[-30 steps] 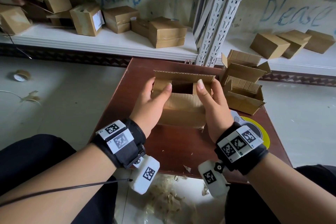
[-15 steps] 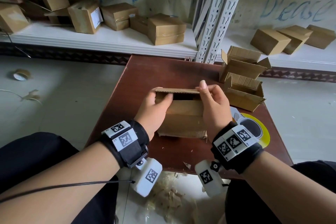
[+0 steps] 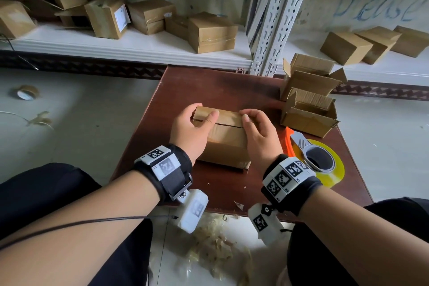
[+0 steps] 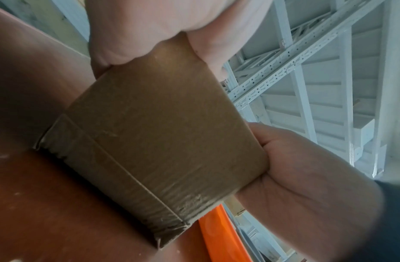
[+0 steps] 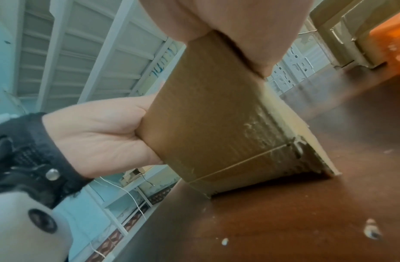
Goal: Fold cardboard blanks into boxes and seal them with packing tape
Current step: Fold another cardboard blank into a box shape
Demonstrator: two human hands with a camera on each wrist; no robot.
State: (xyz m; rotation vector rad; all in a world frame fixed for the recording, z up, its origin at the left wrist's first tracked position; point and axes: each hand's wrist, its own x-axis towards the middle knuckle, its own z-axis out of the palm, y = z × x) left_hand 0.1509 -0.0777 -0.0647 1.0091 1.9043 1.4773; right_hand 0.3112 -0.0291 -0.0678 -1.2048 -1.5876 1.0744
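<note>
We had just brought the top flaps of the cardboard box [image 3: 222, 137] down: a second before, the far flap stood upright over an open mouth; half a second before, it was halfway over; now both flaps lay flat, meeting at a seam across the top. The box sat on the brown bench [image 3: 209, 86], near its middle, upright on its base. Our left hand [image 3: 192, 130] curled round the left end, thumb pressed on the top panel, fingers wrapped over the far edge. Our right hand [image 3: 257, 132] gripped the right end the same way, thumb on the lid near the seam. From the wrist views each palm lay against a side wall. The top was closed but not yet sealed, by our reading. The tape dispenser [image 3: 311, 153], with its orange handle and yellowish roll, lay just right of the box, untouched; two open boxes [image 3: 308, 100] waited behind it.
</note>
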